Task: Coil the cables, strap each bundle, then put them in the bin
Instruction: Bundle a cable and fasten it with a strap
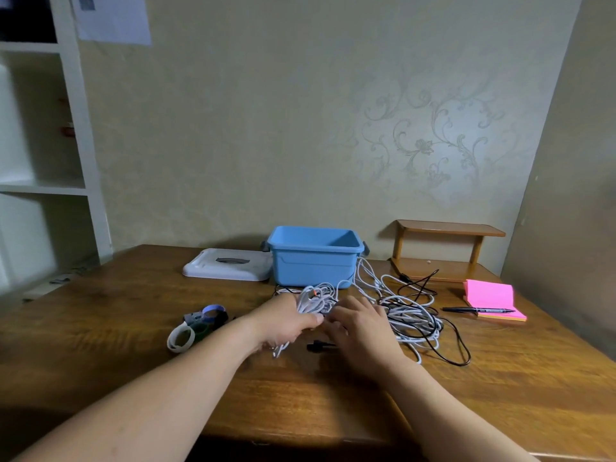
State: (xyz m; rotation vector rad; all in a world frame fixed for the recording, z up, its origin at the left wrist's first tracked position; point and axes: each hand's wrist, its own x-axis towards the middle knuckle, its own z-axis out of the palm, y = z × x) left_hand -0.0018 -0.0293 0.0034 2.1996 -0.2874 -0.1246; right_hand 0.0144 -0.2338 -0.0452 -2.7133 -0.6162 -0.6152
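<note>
Wooden surface [133,345], blue bin [313,261] at back; left hand [283,323] clamped round white coil [315,300]; right hand [361,331] touching it, fingers [333,323] relaxed; loose tangle of cables [413,315] rightward, nearest right hand.

Glossy brown wood desk [126,331] under the left hand [283,323] and right hand [361,331]. Beige wall [250,128] beyond them, floral relief pattern [426,145] above the right hand. White shelf unit [78,128] far left of the left hand, paper sheet [113,18] beside its top. Small wooden riser [448,230] beyond the right hand, at the wall. Dim warm light.
</note>
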